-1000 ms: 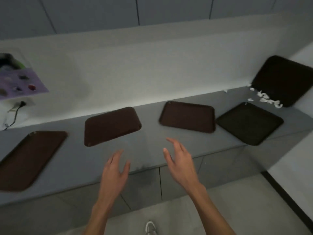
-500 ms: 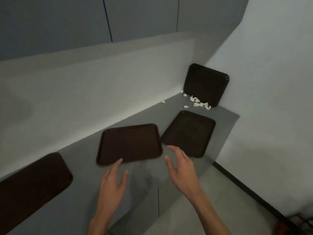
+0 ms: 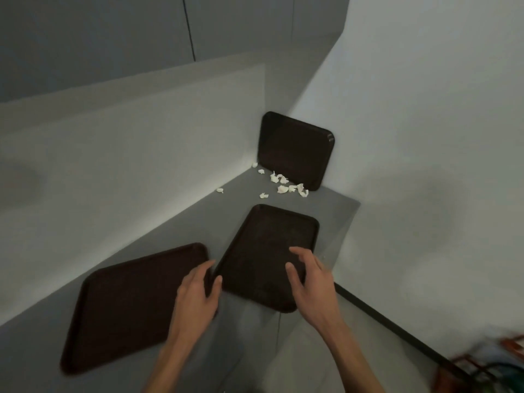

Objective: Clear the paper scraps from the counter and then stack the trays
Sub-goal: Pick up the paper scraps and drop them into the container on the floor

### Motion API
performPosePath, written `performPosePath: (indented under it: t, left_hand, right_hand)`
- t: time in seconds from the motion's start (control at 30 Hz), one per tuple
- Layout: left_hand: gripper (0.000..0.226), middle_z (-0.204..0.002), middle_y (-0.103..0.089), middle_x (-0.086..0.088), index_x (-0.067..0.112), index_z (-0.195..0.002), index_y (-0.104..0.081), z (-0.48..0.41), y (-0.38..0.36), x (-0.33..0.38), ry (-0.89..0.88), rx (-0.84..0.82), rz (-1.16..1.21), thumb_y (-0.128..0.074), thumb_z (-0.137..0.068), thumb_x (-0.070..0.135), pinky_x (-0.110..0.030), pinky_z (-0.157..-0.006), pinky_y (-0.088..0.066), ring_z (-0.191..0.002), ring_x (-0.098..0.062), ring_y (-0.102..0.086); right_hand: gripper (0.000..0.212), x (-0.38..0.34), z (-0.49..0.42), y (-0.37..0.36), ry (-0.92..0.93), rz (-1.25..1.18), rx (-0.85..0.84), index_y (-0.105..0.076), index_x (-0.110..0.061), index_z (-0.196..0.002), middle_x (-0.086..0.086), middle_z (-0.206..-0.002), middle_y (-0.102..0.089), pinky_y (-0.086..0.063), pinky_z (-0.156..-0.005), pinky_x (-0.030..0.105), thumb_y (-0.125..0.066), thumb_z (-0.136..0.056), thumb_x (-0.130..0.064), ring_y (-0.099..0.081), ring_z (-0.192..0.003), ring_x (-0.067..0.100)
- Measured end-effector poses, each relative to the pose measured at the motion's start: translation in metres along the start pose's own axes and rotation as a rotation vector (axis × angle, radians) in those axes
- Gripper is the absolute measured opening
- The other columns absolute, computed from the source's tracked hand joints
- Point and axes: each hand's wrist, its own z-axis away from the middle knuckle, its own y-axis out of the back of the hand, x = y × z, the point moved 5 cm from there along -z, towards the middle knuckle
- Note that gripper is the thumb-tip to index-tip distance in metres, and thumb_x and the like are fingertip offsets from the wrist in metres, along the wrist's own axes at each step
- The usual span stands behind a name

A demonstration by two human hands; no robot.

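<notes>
Far tray [image 3: 295, 148]: dark brown, round-cornered, propped upright in the corner against the wall [image 3: 397, 137], lower edge on the grey counter [image 3: 334, 211]. Middle tray [image 3: 263, 245]: same kind, flat before me, skewed, near corner at the counter's front edge. Left tray [image 3: 133, 304]: flat, just beside it. Paper scraps [image 3: 283, 184]: white, crumpled, I count roughly ten, scattered at the far tray's foot.
</notes>
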Motion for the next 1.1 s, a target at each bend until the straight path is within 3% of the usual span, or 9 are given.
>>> performPosePath:
  t: [0.07,0.2,0.37,0.6,0.93,1.1]
  left_hand:
    - [0.041,-0.138,-0.061,0.002,0.026,-0.14,-0.057,-0.023,-0.028,0.02,-0.004,-0.009,0.022,-0.061,-0.1,0.036,-0.031,-0.111,-0.04,-0.13,-0.018,-0.054]
    - [0.047,-0.144,-0.056,0.005,0.027,-0.147,-0.05,-0.056,-0.086,0.059,0.024,-0.052,0.065,-0.058,-0.102,0.038,-0.035,-0.113,-0.043,-0.134,-0.014,-0.052]
    - [0.051,-0.143,-0.057,0.005,0.031,-0.15,-0.043,-0.091,-0.152,0.098,0.02,-0.075,0.042,-0.057,-0.101,0.039,-0.04,-0.113,-0.043,-0.134,-0.015,-0.051]
    - [0.047,-0.138,-0.059,0.005,0.028,-0.144,-0.049,-0.149,-0.212,0.105,0.053,-0.101,-0.009,-0.057,-0.101,0.041,-0.041,-0.109,-0.047,-0.13,-0.016,-0.055]
    - [0.039,-0.138,-0.061,0.001,0.028,-0.139,-0.054,-0.301,-0.28,0.064,0.114,-0.097,-0.109,-0.057,-0.1,0.036,-0.04,-0.109,-0.048,-0.128,-0.019,-0.056]
    - [0.036,-0.126,-0.065,-0.005,0.021,-0.132,-0.059,-0.384,-0.305,0.058,0.13,-0.105,-0.118,-0.062,-0.097,0.018,-0.043,-0.098,-0.053,-0.113,-0.026,-0.063]
  right_hand:
    - [0.032,0.023,-0.027,0.01,0.015,0.03,-0.017,-0.055,-0.034,-0.138,-0.01,-0.129,-0.064,-0.033,-0.077,-0.008,-0.056,-0.107,-0.038,-0.052,-0.093,-0.013]
    - [0.033,0.07,-0.078,0.027,0.038,0.062,-0.12,-0.055,-0.031,-0.14,-0.009,-0.134,-0.063,-0.035,-0.074,-0.007,-0.055,-0.107,-0.038,-0.051,-0.088,-0.024]
    - [0.036,0.129,-0.139,0.039,0.062,0.123,-0.249,-0.054,-0.028,-0.142,-0.002,-0.135,-0.063,-0.037,-0.07,-0.001,-0.057,-0.107,-0.036,-0.053,-0.078,-0.012]
    - [0.037,0.204,-0.22,0.03,0.027,0.143,-0.331,-0.055,-0.027,-0.14,0.004,-0.138,-0.063,-0.051,-0.095,0.027,-0.062,-0.104,-0.033,-0.067,-0.116,0.02]
    - [0.038,0.268,-0.373,-0.023,-0.008,0.287,-0.442,-0.058,-0.022,-0.137,0.011,-0.136,-0.062,-0.053,-0.102,0.042,-0.064,-0.1,-0.027,-0.063,-0.12,0.034]
    - [0.041,0.279,-0.443,-0.06,0.085,0.417,-0.532,-0.056,-0.017,-0.142,0.013,-0.139,-0.058,-0.056,-0.097,0.048,-0.056,-0.101,-0.012,-0.064,-0.117,0.037]
